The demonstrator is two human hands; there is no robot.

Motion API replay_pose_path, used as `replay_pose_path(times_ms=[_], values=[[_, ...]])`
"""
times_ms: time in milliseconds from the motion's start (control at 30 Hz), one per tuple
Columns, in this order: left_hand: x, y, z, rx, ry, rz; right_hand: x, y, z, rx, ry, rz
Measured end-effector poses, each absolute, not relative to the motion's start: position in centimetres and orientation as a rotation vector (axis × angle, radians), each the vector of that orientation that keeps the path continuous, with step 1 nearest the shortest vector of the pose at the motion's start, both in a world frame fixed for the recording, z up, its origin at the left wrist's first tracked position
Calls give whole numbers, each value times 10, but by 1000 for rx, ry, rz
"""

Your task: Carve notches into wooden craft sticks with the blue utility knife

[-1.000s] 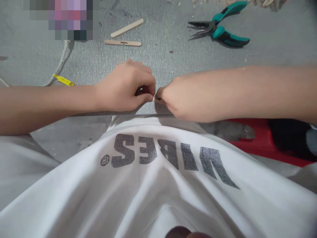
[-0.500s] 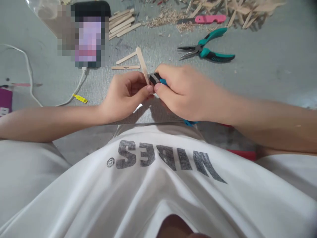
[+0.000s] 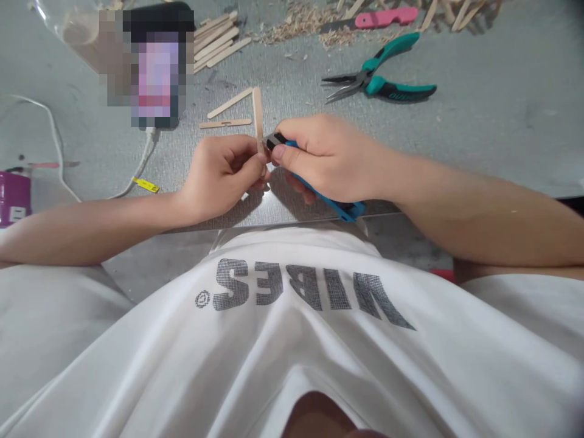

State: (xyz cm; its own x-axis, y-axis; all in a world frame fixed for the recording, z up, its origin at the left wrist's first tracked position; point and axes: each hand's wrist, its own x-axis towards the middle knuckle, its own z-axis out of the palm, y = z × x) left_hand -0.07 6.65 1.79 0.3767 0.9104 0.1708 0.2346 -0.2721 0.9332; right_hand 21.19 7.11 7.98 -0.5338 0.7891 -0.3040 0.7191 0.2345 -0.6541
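My left hand [image 3: 225,173] pinches the near end of a wooden craft stick [image 3: 258,112], which points away from me above the table. My right hand [image 3: 326,158] is wrapped round a blue utility knife [image 3: 335,204] with a black and grey head. That head rests against or very close to the stick, just beyond my left fingertips; the blade itself is too small to make out. A second craft stick [image 3: 230,103] lies slanted beside the held one. Nearer my left hand lies a notched craft stick [image 3: 225,123].
Long-nose pliers [image 3: 365,79] with green handles lie open at the right. Behind them are a pink-handled folding saw [image 3: 385,18] and wood shavings [image 3: 303,23]. Stacked sticks [image 3: 216,39], a blurred phone [image 3: 155,79] and its white cable [image 3: 148,149] sit at the left.
Both hands have moved slightly left, and the held stick now stands straighter, pointing away from me. More of the blue knife handle shows beneath my right hand. The view has shifted a little.
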Motion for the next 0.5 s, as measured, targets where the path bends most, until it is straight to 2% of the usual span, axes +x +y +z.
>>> replay_pose_path(times_ms=[500], values=[[-6,74,18,1651,831,847,228,88,59,-992,-2253,1595]])
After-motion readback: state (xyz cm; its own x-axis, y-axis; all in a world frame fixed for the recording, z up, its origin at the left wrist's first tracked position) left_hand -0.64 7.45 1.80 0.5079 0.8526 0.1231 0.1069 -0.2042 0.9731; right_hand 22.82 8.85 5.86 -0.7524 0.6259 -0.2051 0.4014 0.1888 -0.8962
